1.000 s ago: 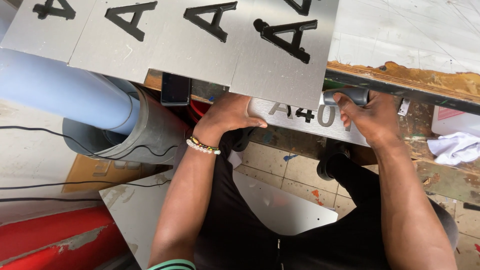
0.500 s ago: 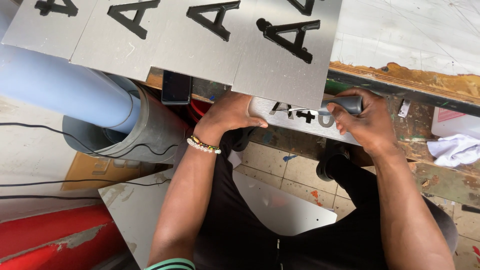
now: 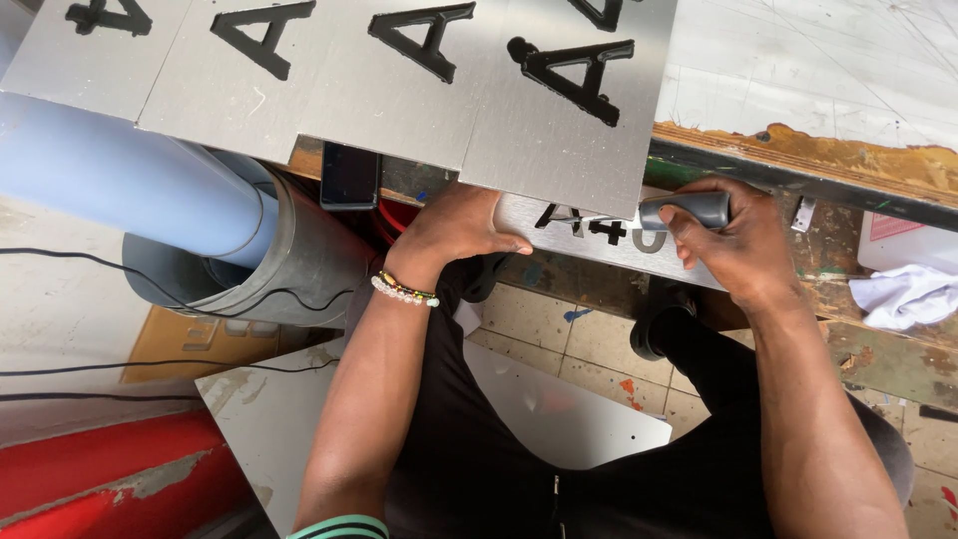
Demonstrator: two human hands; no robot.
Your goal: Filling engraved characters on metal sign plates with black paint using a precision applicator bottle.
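Note:
My left hand (image 3: 454,232) presses down on the left end of a small brushed-metal plate (image 3: 599,240) with dark characters on it, at the near edge of the workbench. My right hand (image 3: 733,245) is closed around a grey tool handle (image 3: 689,210). The tool's thin tip lies on the plate next to the characters. Beaded bracelets circle my left wrist. Larger metal sheets with big black letters (image 3: 399,70) overlap the small plate from behind.
A grey-blue pipe (image 3: 120,180) runs into a wider grey pipe (image 3: 299,255) at left. A dark phone (image 3: 349,175) lies under the sheets. Black cables cross the left side. A white cloth (image 3: 908,294) lies at right, and a loose metal sheet (image 3: 559,409) rests on the tiled floor.
My right hand has shifted left along the small plate with the tool. The dark characters on the plate have changed. My left hand has stayed in place.

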